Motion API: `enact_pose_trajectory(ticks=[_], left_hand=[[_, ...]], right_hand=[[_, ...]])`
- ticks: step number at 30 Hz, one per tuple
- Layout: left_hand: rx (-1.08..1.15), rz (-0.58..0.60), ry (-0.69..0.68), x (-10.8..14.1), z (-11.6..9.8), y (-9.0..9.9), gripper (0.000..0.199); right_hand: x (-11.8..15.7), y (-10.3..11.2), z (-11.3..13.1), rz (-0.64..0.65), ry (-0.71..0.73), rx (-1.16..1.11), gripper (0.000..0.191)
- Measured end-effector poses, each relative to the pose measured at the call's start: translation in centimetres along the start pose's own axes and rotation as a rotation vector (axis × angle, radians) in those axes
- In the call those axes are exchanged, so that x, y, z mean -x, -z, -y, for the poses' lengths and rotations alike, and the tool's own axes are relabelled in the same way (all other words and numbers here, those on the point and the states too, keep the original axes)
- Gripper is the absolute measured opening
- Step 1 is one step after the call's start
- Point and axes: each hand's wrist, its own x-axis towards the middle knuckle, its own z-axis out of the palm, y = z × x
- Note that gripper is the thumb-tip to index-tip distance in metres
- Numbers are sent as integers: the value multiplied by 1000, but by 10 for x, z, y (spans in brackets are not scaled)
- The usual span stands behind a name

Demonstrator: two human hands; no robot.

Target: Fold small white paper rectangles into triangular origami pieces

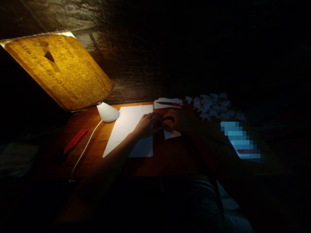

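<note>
A small folded white paper (pixel 172 134) lies on the wooden table, its lower part showing beneath my hands. My right hand (pixel 175 119) is curled over its upper part, fingers bent and pressed on the paper. From the left, my left hand (pixel 147 124) reaches across the white sheets, its fingertips meeting the folded paper beside my right fingers. Dim light hides the exact grip of the left fingers. Flat white sheets (pixel 128 129) lie under my left wrist and forearm.
A lit lamp (pixel 108 111) with a printed shade and a white cable stands left, near a red-handled tool (pixel 75 140). Behind my hands, a knife (pixel 167 104) rests on papers. Several folded paper pieces (pixel 211 105) and a glowing phone (pixel 239 139) are right.
</note>
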Motion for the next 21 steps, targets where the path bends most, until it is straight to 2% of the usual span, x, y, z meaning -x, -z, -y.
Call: enact_pose_trajectory(ticks=[6,10,13,16,21], left_hand=[[26,1,24,0,-7,6,63],[-4,-45,22,0,-5,4,51],[-2,-25,-33,-1,-4,1,37],[54,42,-124,-2,-5,1,29],[229,87,-223,0,-6,-1,32]], right_hand=[[1,-1,0,-28,-23,46,20],[-1,0,-2,-94,-157,101,13],[-3,-3,-9,-166,-246,115,18],[-4,-6,-19,-267,-273,96,30],[-3,-8,-31,-353,-267,41,39]])
